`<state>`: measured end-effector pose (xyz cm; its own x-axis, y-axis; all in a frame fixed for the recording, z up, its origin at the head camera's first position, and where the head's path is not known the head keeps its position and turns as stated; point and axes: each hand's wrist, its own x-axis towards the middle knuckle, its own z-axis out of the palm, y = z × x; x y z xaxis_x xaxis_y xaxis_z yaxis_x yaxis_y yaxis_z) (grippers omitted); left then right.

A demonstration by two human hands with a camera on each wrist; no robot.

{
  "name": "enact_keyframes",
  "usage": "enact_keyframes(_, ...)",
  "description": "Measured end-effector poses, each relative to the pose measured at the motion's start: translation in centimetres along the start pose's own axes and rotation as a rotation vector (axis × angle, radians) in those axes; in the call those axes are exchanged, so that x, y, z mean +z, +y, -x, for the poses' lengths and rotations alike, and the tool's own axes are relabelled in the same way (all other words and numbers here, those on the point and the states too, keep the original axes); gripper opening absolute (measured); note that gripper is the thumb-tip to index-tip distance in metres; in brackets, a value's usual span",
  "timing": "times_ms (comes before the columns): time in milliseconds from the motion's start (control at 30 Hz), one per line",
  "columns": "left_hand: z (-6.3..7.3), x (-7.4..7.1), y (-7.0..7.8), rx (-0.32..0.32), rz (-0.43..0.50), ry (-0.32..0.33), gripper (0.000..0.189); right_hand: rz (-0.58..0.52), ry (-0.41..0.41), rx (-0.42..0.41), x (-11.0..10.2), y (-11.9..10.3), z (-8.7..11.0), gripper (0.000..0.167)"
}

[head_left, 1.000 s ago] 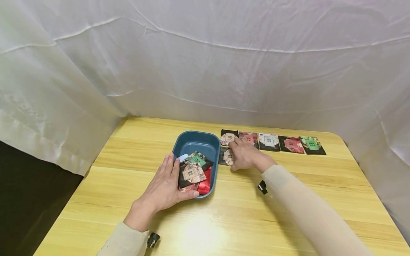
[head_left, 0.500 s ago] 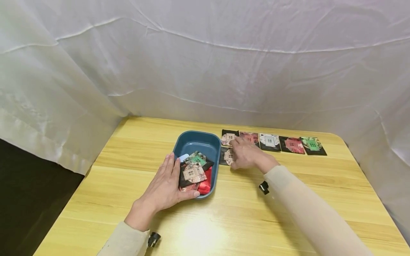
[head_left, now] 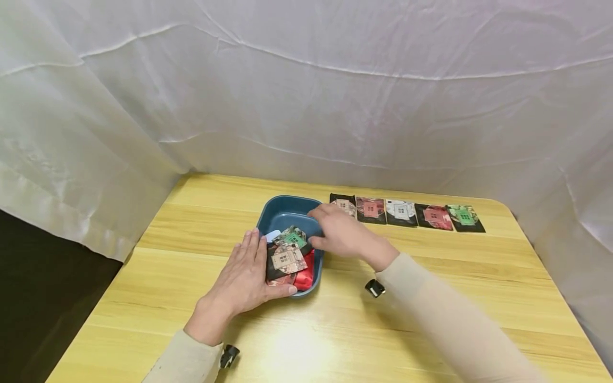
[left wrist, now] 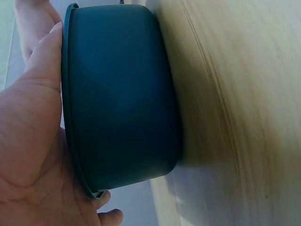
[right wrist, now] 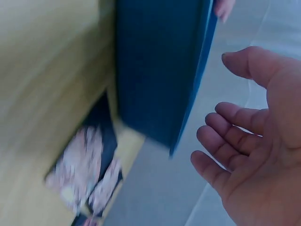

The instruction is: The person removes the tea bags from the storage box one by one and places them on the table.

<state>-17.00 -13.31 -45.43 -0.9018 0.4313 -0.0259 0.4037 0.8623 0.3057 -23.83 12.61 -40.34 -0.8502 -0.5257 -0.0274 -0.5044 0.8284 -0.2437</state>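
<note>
My left hand (head_left: 237, 276) lies along the left rim of a blue plastic box (head_left: 292, 197), fingers straight, thumb over its near end. Inside are several flat printed sachets: one black and tan (head_left: 287, 259) on top, a green one (head_left: 293, 238) behind it and a red one (head_left: 305, 275) below. My right hand (head_left: 345, 234) hovers over the box's right rim, its fingers loosely bent. The right wrist view shows nothing between those fingers (right wrist: 221, 146). Beside the box a black sachet with a pinkish print (right wrist: 84, 160) lies on the table, hidden by my right hand in the head view.
A row of sachets runs right from the box along the table's back: black and tan (head_left: 344, 203), dark red (head_left: 371, 210), white (head_left: 401, 213), red and black (head_left: 434, 217), green (head_left: 465, 218). A pale curtain (head_left: 306, 117) hangs close behind the table (head_left: 431, 276).
My right hand has left the sachet beside the box and moved left to the box's right rim. My left hand has stayed on the box.
</note>
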Motion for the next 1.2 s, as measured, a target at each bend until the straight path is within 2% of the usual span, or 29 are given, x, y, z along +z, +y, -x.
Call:
enact_keyframes(200, 0.1, 0.0, -0.2, 0.026, -0.013, 0.027, 0.137, -0.025, -0.129, -0.098, 1.9, -2.8, -1.2, 0.077)
enact_keyframes(333, 0.2, 0.2, -0.3, 0.048, -0.011, 0.042, 0.137, -0.027, -0.213, -0.118, 2.8, -3.9, -2.0, 0.089)
enact_keyframes(500, 0.1, 0.4, -0.3, 0.067, 0.002, 0.053, 0.136, -0.04, -0.271, -0.133, 3.4, -4.7, -2.8, 0.093)
enact_keyframes(800, 0.1, 0.3, -0.3, 0.073, 0.024, 0.05, 0.136, -0.028, -0.318, -0.118, 3.8, -5.0, -3.3, 0.088)
enact_keyframes(1200, 0.1, 0.3, -0.3, 0.066, 0.039, 0.043, 0.135, 0.001, -0.298, -0.116, 4.1, -5.3, -3.5, 0.089)
